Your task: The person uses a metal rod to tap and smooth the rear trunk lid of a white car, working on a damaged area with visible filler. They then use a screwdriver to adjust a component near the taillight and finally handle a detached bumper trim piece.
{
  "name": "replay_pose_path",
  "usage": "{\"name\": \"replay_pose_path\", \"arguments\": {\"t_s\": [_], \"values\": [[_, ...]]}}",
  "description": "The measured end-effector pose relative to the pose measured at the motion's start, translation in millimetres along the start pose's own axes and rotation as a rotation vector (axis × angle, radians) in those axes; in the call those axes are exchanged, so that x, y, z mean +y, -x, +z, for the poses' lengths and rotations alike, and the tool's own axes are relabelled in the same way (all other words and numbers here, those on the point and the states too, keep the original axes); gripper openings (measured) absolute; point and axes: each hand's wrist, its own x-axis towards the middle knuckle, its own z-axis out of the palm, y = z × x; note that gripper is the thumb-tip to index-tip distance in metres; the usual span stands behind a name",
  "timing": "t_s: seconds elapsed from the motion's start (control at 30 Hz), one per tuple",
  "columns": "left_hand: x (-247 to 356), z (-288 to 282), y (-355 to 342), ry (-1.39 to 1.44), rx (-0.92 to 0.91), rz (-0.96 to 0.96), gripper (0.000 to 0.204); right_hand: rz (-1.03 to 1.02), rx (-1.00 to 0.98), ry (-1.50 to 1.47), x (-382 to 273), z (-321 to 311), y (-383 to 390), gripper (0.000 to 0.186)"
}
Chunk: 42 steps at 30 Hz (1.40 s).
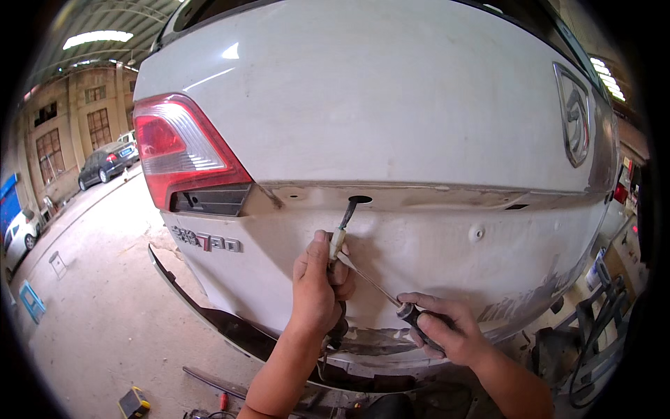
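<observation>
A white wiring connector point(337, 244) hangs on a dark wire bundle point(350, 211) that comes out of a round hole point(361, 200) in the car's white tailgate point(412, 119). My left hand point(317, 283) pinches the connector between thumb and fingers. In my right hand point(447, 327) is the dark handle of a screwdriver point(373, 285). Its thin metal shaft slants up and to the left, with the tip at the connector. Whether the tip sits inside the connector or only touches it, I cannot tell. Below my left fingers, a dark part point(338, 332) is partly hidden by the hand.
A red and clear tail light point(178, 150) is at the tailgate's left. Beneath it runs a loose-edged dark bumper strip point(230, 321). A yellow and black device point(133, 403), a long rod point(213, 383) and a blue stool point(32, 302) are on the floor. Dark metal frames point(593, 335) stand at right.
</observation>
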Motion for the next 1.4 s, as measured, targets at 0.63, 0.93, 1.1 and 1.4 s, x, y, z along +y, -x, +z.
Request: {"name": "replay_pose_path", "arguments": {"t_s": [0.63, 0.93, 1.1, 1.4], "values": [[1, 4, 2, 0.000, 0.032, -0.011, 0.034, 0.024, 0.004, -0.261, 19, 9, 1, 0.038], [-18, -12, 25, 0.096, 0.066, -0.143, 0.036, -0.094, -0.010, -0.117, 33, 8, -8, 0.037], [-27, -31, 41, 0.071, 0.071, -0.059, 0.034, -0.104, -0.061, -0.120, 37, 25, -14, 0.037], [-1, 8, 27, -0.587, 0.224, 0.345, 0.029, -0.245, 0.234, 0.190, 79, 4, 35, 0.025]]}}
